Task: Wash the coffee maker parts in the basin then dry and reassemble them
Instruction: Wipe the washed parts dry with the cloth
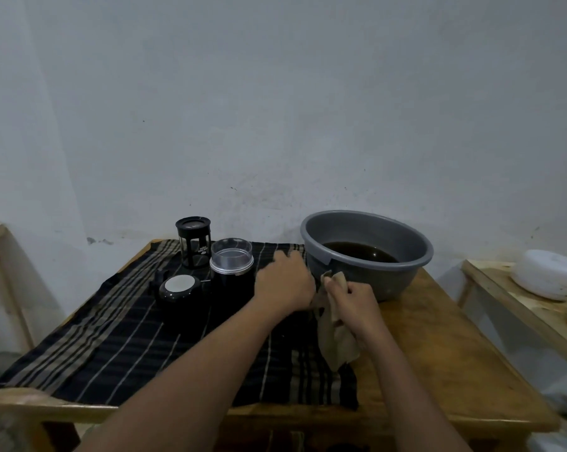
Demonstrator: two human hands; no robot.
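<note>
Wooden table (pixel 438 337), pale wall behind; we are leaning over it.

1. Dark striped cloth (pixel 119 340): covering the table's left and middle.
2. Grey basin (pixel 406 236): sitting at the far right, holding dark water (pixel 360 252).
3. Coffee maker parts, all standing on the cloth left of the basin: black frame (pixel 193 243) farthest back; black cylinder with clear top (pixel 231 265) just beside it; black lid with pale disc (pixel 179 285) nearest us.
4. Our left hand (pixel 283 282): lying knuckles-up on the cloth beside the basin, fingers bent down; we cannot tell whether it is holding anything.
5. Our right hand (pixel 352 300): gripping a tan rag (pixel 337 337) by the basin's near wall, the rag's tail trailing onto the cloth.
</note>
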